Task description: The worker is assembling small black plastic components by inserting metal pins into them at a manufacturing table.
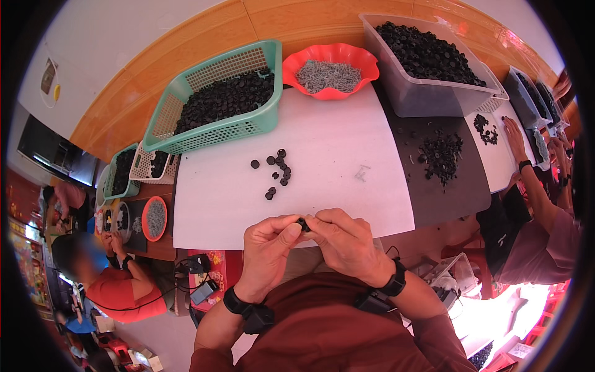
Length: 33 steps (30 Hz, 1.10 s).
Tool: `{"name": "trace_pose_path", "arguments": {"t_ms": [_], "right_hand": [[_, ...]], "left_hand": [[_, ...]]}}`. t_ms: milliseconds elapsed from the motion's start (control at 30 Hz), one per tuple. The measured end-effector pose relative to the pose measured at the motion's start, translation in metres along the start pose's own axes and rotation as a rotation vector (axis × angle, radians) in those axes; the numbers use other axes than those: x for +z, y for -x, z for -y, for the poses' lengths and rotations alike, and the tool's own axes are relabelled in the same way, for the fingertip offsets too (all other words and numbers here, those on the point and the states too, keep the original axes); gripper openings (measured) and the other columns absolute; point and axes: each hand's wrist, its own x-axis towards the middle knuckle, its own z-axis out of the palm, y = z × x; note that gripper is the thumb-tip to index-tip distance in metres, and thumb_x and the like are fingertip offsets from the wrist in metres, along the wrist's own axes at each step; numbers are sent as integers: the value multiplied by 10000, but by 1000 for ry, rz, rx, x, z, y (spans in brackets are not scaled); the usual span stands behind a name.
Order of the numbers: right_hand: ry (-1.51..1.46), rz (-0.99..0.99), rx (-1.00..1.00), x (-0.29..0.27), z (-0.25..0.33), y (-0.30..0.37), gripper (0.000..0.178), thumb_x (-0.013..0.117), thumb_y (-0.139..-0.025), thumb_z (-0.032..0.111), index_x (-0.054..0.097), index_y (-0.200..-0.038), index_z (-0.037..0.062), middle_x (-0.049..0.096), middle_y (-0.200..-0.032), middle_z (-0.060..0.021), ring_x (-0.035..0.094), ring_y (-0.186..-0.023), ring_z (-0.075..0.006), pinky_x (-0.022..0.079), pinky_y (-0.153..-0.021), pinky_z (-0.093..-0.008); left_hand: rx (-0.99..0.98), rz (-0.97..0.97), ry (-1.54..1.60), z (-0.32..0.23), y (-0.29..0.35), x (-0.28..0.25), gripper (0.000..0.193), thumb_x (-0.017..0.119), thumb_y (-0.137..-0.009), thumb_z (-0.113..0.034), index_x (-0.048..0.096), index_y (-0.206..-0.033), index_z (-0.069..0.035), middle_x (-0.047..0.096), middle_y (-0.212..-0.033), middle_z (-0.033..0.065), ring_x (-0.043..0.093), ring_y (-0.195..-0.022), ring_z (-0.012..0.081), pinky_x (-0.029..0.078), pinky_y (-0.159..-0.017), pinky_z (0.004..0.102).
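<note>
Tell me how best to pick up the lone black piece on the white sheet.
Probably pinch the lone black piece by its edge, coming from above and left: its outline looks round, and the clustered black pieces sit to its right.

Small black part (303, 225) between fingers (325, 224)

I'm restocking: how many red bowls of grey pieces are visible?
2: a wavy red bowl between the large green basket and the clear tub; a round red bowl at left, near a seated co-worker. Others may be hidden.
</note>
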Motion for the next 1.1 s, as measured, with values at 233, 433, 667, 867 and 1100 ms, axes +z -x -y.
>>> {"name": "trace_pose_path", "arguments": {"t_ms": [233, 433, 667, 867, 1100], "right_hand": [[16, -12, 4, 3, -1, 2, 339, 735, -772, -80, 662, -1102, -70, 617, -954, -117, 658, -663, -230, 542, -514, -326], [-11, -22, 31, 6, -2, 4, 355, 735, -769, -92, 661, -1115, -58, 635, -977, -127, 675, -684, -240, 553, -527, -330], [-41, -15, 60, 6, -1, 3, 358, 733, -772, -98, 657, -1120, -58, 642, -981, -131, 680, -684, -245, 560, -538, -333], [-47, 6, 60, 4, -2, 3, 369, 725, -772, -107, 649, -1129, -58, 638, -978, -134, 678, -680, -250, 556, -539, -335], [-33, 16, 78, 4, -1, 3, 361, 747, -806, -93, 667, -1151, -22, 663, -947, -136, 697, -691, -238, 560, -573, -306]], "left_hand": [[-8, -11, -30, -1, 0, 2, 171, 626, -992, -33, 684, -1136, 37, 718, -1117, 165, 706, -1017, 230, 589, -942, 405], [-14, -19, -55, 1, -1, 0, 163, 627, -997, -61, 685, -1128, 15, 725, -1110, 150, 709, -1014, 222, 587, -936, 412], [-53, -37, -29, 2, 0, -3, 163, 622, -1002, -74, 685, -1123, 17, 726, -1096, 138, 709, -1007, 214, 598, -926, 408], [-53, -44, 29, 2, 0, -1, 177, 630, -1001, -59, 688, -1135, 41, 718, -1100, 141, 704, -966, 180, 604, -881, 335], [-47, -43, 20, 2, 0, -2, 178, 630, -1000, -56, 689, -1141, 35, 721, -1101, 141, 710, -966, 187, 606, -881, 334]]}}
